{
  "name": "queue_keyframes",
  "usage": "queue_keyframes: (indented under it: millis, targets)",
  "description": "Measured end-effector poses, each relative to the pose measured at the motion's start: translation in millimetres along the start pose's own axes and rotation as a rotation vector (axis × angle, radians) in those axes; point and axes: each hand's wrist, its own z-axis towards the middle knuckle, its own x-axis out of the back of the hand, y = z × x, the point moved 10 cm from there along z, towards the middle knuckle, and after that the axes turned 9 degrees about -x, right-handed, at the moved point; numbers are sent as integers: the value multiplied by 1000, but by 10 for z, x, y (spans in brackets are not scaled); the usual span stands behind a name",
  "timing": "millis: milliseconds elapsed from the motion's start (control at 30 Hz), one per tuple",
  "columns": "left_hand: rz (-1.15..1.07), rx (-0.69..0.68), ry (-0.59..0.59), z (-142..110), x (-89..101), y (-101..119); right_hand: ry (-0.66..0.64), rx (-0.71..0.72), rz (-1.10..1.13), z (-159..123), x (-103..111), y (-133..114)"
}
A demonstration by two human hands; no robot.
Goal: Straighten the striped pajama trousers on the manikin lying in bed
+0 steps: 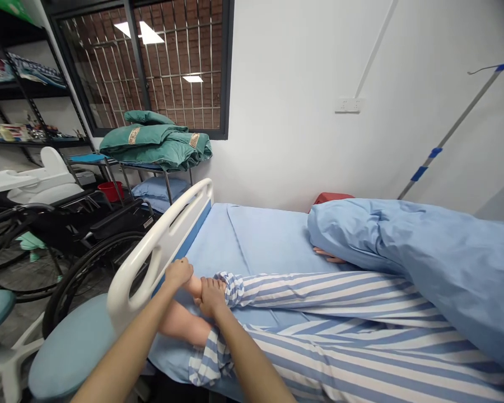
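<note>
1. Blue sheet (269,240) covers a hospital bed, with a white footboard (159,246) at the near end and a white wall beyond. A blue quilt (424,263) lies over the far part of the bed. To the left of the bed stand a black wheelchair (79,229), a metal shelf (25,89) and a rack piled with green quilts (151,146).
2. The person's left hand (178,272) is curled around the end of a bare foot (193,286), just beside the footboard. The right hand (212,296) is closed over the same foot near the ankle, beside a striped trouser cuff. Both sets of fingers are bent and gripping, not released.
3. That foot sits above a second bare leg (180,324), and both point left toward the footboard. The striped trousers (340,296) run lengthwise along the bed, from the quilt to the hands.
</note>
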Motion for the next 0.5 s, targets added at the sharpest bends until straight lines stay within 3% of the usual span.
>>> queue_keyframes:
  millis: [133,233,400,500]
  targets:
    - [-68,-33,16,-378,71,-123,-24,-53,-30,-31,73,-36]
    - [-113,-14,67,-726,88,-239,32,-65,-36,-174,213,-118]
    - [-25,63,247,-1207,69,-339,147,117,27,-675,371,-362]
    - [155,80,368,-1377,146,-293,68,199,16,-921,265,-428]
